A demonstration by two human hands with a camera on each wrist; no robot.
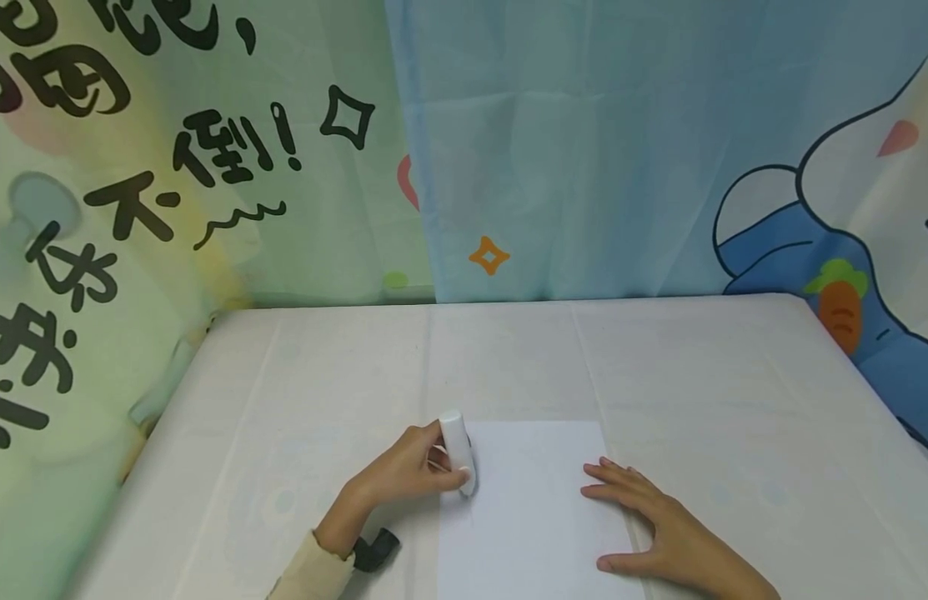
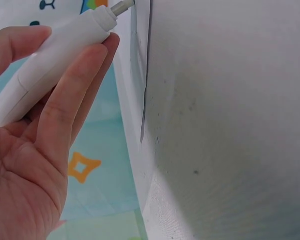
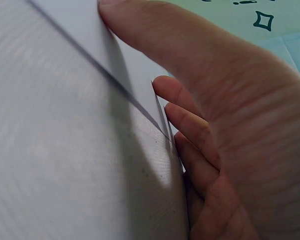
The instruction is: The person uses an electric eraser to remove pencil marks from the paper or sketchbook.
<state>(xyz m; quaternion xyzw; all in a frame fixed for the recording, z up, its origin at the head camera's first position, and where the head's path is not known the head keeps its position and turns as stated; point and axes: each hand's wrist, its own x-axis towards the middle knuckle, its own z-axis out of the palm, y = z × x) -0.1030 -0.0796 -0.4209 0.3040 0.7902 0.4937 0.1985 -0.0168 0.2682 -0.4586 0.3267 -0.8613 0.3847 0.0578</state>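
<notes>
My left hand [image 1: 407,467] holds a white electric eraser [image 1: 456,450], a thick pen-shaped body, between thumb and fingers. Its narrow grey tip [image 2: 122,7] points at the sheet of paper [image 1: 534,517] in the left wrist view. The eraser stands tilted over the sheet's left edge. Across the paper, my right hand [image 1: 647,529] rests at the right edge with fingers spread and thumb apart. In the right wrist view its thumb [image 3: 140,25] and fingertips touch the white sheet [image 3: 135,65]; nothing is gripped there.
A white cloth covers the table [image 1: 321,375] beneath the paper. Behind it hangs a light blue and green curtain [image 1: 509,150] with printed writing and a cartoon figure at the right. A small black strap device [image 1: 376,550] sits at my left wrist, by the beige sleeve [image 1: 313,571].
</notes>
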